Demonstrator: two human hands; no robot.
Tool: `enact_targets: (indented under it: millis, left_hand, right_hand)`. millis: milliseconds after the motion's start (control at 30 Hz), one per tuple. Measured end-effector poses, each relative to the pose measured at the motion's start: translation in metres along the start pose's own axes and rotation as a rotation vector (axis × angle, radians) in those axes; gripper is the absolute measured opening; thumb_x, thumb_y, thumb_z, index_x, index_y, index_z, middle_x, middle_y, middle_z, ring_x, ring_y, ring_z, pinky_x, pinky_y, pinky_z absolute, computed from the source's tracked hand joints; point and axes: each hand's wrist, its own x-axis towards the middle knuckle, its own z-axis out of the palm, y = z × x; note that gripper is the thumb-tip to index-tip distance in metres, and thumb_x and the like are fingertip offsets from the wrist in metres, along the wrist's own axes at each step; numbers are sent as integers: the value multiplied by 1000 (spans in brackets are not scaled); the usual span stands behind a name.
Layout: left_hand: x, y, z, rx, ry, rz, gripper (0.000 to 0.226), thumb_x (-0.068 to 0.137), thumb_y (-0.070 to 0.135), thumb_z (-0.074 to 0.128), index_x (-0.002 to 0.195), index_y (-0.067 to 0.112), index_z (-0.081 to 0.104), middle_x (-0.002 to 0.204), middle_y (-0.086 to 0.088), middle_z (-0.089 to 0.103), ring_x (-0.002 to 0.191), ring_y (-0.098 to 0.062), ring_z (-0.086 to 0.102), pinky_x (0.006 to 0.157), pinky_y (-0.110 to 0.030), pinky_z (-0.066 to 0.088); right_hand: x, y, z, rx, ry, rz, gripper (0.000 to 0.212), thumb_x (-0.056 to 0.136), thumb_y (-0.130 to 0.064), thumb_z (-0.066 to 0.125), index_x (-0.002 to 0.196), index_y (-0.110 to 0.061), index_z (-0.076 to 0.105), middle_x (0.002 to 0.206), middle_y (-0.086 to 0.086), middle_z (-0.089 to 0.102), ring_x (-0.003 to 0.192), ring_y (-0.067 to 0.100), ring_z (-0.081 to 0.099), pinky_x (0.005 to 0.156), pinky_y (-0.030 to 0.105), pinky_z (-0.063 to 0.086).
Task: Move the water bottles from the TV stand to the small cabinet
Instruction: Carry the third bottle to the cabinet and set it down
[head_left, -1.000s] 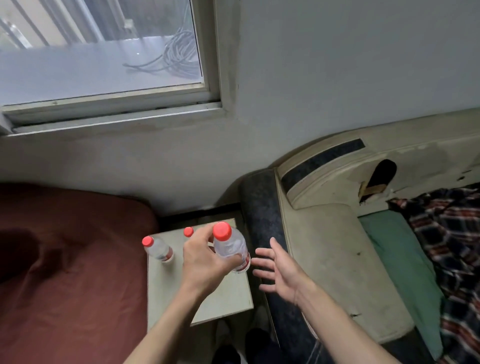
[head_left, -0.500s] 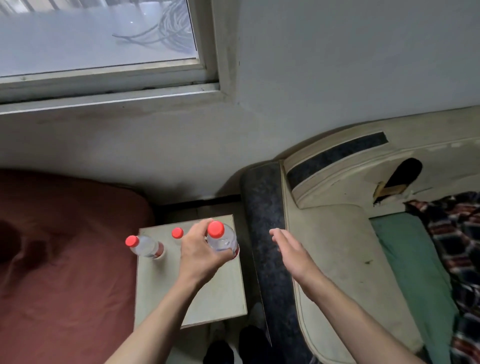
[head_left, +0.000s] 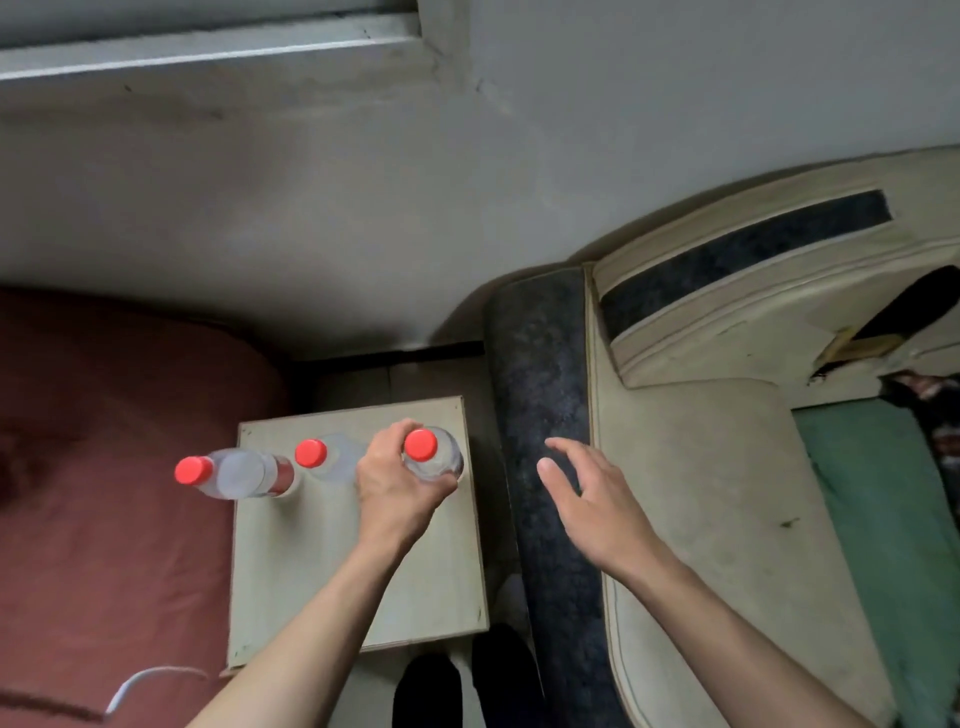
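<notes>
Three clear water bottles with red caps are at the far end of the small pale cabinet (head_left: 311, 571). My left hand (head_left: 397, 488) grips the right bottle (head_left: 434, 457) around its upper body, at the cabinet's back right corner. The middle bottle (head_left: 324, 457) stands just left of that hand. The left bottle (head_left: 236, 473) stands at the back left corner and appears tilted left in this wide view. My right hand (head_left: 592, 506) hovers open over the dark sofa arm (head_left: 540, 389), holding nothing.
A dark red bed (head_left: 104, 467) borders the cabinet on the left. A cream sofa (head_left: 701, 493) with a green cushion (head_left: 883, 493) lies to the right. The wall and window sill are behind. A white cable (head_left: 145, 680) lies at the bed's near edge.
My left hand has lowered the gripped bottle toward the cabinet's back right corner. My right hand has stayed open beside it over the sofa arm. The camera has tipped further down.
</notes>
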Motion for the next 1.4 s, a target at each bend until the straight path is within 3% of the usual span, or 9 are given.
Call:
enact_targets:
  millis: [100, 267, 400, 600, 833, 1200, 1400]
  left_hand:
    - [8, -13, 12, -10, 22, -40, 55, 57, 23, 89, 107, 26, 64, 102, 8, 64, 93, -14, 61, 84, -29, 51]
    - [15, -28, 21, -1, -13, -67, 60, 56, 13, 87, 112, 21, 65, 104, 8, 63, 96, -14, 60, 87, -25, 44]
    - [15, -33, 20, 0, -68, -49, 63, 59, 9, 86, 118, 17, 65, 109, 4, 63, 99, -15, 60, 91, -29, 48]
    - [8, -28, 10, 87, -148, -25, 65, 66, 15, 89, 125, 13, 61, 118, -4, 63, 110, -21, 58, 95, -27, 40]
    - [-6, -8, -21, 108, -142, 48, 76, 67, 28, 90, 134, 18, 56, 129, -3, 61, 117, -21, 58, 100, -43, 52]
    - [-11, 53, -121, 120, -92, 209, 65, 73, 43, 85, 128, 17, 62, 127, -3, 60, 121, -22, 55, 106, -35, 43]
    - [-35, 77, -175, 232, -129, 339, 54, 81, 47, 77, 126, 23, 62, 128, 1, 56, 120, -20, 51, 101, -28, 40]
  right_hand:
    - [9, 5, 4, -66, -21, -14, 49, 98, -55, 34, 142, -35, 40, 150, -12, 38, 139, 11, 31, 115, 40, 30]
    - [17, 9, 13, -63, -44, -3, 50, 98, -56, 34, 142, -34, 40, 150, -13, 38, 139, 11, 31, 115, 40, 31]
    - [12, 8, 20, -39, -54, 12, 49, 97, -57, 34, 141, -36, 41, 149, -15, 39, 138, 10, 33, 114, 40, 32]
    - [2, -6, 18, -37, -50, -5, 50, 97, -56, 35, 142, -35, 41, 149, -14, 39, 137, 9, 33, 114, 37, 31]
    - [-10, -33, 3, -55, 9, -24, 50, 97, -57, 34, 141, -36, 40, 149, -12, 40, 136, 12, 35, 113, 41, 34]
    - [-70, -108, -38, -143, 185, -118, 48, 99, -51, 38, 141, -31, 43, 149, -7, 43, 136, 18, 37, 111, 42, 33]
    - [-116, -136, -55, -212, 289, -155, 49, 98, -52, 38, 141, -30, 43, 148, -5, 44, 136, 20, 38, 111, 46, 35]
